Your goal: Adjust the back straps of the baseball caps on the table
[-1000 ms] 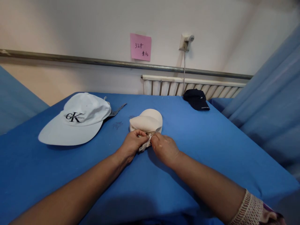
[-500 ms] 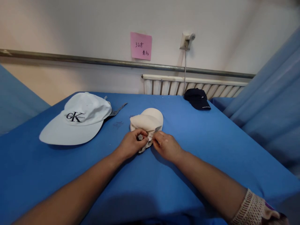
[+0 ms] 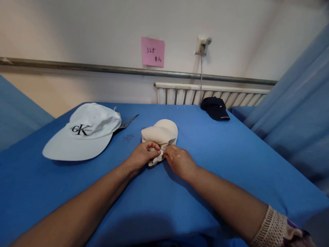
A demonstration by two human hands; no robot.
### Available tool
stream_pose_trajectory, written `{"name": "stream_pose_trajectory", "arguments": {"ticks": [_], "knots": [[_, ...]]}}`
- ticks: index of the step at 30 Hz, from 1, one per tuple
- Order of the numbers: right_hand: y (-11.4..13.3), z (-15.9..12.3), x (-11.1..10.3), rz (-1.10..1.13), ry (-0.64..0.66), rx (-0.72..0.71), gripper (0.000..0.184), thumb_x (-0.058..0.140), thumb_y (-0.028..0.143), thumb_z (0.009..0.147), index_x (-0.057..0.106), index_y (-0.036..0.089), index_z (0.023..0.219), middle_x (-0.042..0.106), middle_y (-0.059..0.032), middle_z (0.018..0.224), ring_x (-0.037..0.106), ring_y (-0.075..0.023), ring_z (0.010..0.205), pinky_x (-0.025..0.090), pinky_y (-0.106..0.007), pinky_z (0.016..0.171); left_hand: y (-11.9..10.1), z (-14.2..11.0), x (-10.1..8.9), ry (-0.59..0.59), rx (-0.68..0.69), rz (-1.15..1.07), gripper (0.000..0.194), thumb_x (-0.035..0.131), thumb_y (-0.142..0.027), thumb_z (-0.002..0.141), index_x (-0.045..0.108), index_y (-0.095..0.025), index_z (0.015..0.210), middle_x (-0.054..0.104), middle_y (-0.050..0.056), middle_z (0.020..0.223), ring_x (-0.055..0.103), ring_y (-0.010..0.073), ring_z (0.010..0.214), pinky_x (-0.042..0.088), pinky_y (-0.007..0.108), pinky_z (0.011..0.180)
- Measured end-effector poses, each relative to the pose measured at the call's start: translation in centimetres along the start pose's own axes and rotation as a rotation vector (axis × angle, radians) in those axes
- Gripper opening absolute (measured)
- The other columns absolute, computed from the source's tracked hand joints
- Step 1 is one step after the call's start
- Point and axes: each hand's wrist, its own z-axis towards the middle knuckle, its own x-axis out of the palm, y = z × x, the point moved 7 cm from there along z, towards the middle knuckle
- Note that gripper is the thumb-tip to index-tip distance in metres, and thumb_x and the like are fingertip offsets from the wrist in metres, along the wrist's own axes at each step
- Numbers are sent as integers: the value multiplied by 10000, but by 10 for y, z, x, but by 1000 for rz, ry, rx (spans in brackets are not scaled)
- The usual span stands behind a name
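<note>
A cream cap (image 3: 156, 134) lies on the blue-covered table, its brim pointing away from me and its back strap towards me. My left hand (image 3: 142, 156) pinches the strap at the cap's back edge from the left. From the right, my right hand (image 3: 180, 162) is closed on the same strap, close to a small metal buckle (image 3: 162, 156). My fingertips nearly meet there and hide part of the strap. To the left sits a large pale blue cap (image 3: 87, 128) with dark letters on its front. A small dark navy cap (image 3: 215, 108) rests at the far right.
The blue cover (image 3: 218, 151) spreads over the table up to the wall. Behind it are a metal rail (image 3: 102, 68), a white radiator (image 3: 180, 96), a pink note (image 3: 153, 52) and a plug in a socket (image 3: 203, 45). Blue curtains (image 3: 295, 99) hang on both sides.
Both hands have shifted slightly left at the strap, the right fingers now nearer the left ones. The strap's free end by the left fingers has moved a little. The other caps stay put.
</note>
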Motion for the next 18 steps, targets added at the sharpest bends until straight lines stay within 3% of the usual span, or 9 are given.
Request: {"name": "stream_pose_trajectory", "arguments": {"ticks": [7, 18], "knots": [[5, 3, 8, -141, -21, -27, 182, 436, 138, 940, 616, 139, 913, 650, -112, 920, 616, -206, 774, 466, -317, 713, 2, 2, -2, 53, -36, -93, 263, 779, -296, 640, 591, -160, 766, 608, -13, 611, 506, 91, 502, 379, 201, 467], [1, 3, -3, 61, -43, -16, 156, 453, 166, 946, 600, 141, 901, 650, -88, 880, 615, -180, 811, 462, -278, 737, 3, 3, -4, 67, -28, -19, 271, 751, -304, 667, 583, -154, 817, 620, -10, 642, 520, 98, 509, 399, 213, 480]]}}
